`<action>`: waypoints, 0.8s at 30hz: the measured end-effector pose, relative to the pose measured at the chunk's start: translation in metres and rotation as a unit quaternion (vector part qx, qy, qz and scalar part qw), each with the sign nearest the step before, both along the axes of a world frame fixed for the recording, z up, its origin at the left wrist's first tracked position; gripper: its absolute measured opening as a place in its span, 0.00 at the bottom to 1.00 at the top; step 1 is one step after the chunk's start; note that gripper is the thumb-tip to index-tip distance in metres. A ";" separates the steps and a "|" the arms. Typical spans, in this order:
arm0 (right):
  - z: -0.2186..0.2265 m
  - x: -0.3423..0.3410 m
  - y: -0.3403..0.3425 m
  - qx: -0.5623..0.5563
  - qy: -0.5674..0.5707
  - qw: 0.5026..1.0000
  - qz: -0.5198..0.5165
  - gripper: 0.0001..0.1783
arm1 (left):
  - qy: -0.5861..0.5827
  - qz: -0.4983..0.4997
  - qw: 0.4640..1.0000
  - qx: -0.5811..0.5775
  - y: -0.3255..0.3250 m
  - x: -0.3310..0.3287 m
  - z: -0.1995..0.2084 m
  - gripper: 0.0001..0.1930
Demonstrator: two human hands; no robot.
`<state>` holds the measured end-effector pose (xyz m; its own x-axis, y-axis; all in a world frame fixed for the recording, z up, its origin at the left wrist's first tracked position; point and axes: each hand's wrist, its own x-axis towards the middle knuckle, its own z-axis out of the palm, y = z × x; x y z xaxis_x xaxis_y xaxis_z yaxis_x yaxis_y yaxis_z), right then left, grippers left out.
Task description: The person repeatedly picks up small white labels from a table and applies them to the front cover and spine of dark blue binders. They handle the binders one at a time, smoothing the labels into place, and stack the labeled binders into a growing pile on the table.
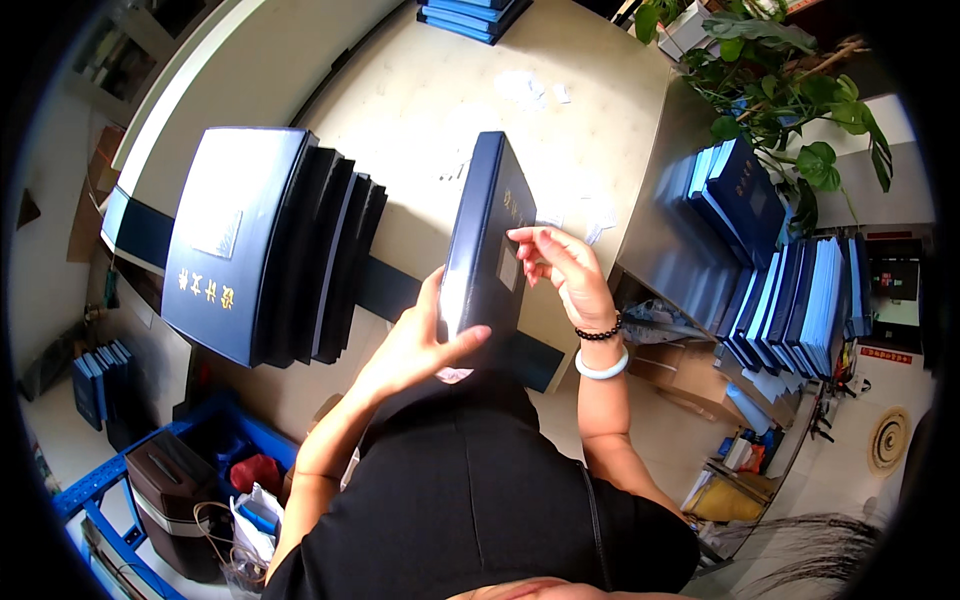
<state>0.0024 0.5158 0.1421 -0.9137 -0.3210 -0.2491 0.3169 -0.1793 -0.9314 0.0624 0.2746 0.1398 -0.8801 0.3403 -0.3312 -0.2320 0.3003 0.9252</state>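
A dark blue file box [490,225] with gold lettering stands upright on the table before me. My left hand [420,345] grips its near end, the thumb lying across the top and the fingers along the left side. At the cover on its right side is my right hand [570,280], wearing a dark bead bracelet and a pale bangle. Its fingers are bent and drawn together beside a small pale label window [508,265]; whatever they pinch is too small to make out. A row of similar file boxes [230,250] stands to the left, the nearest cover facing me.
White paper scraps [522,88] lie on the pale table [430,75]. More blue files [475,18] are stacked at its far edge. To the right, files [790,310] stand below a leafy plant [820,100]. A blue-framed cart [95,485] holds bags at lower left.
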 end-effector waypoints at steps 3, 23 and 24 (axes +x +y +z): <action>-0.027 -0.013 0.006 0.125 0.100 0.987 -0.024 0.17 | -0.057 0.040 0.998 0.007 -0.004 -0.018 -0.009 0.45; -0.103 0.011 0.074 -0.181 -0.093 0.961 -0.185 0.41 | -0.048 0.095 0.945 0.309 0.031 -0.099 -0.029 0.42; -0.104 0.002 0.076 -0.207 -0.093 0.952 -0.205 0.40 | -0.064 0.082 0.935 0.339 0.034 -0.109 -0.038 0.45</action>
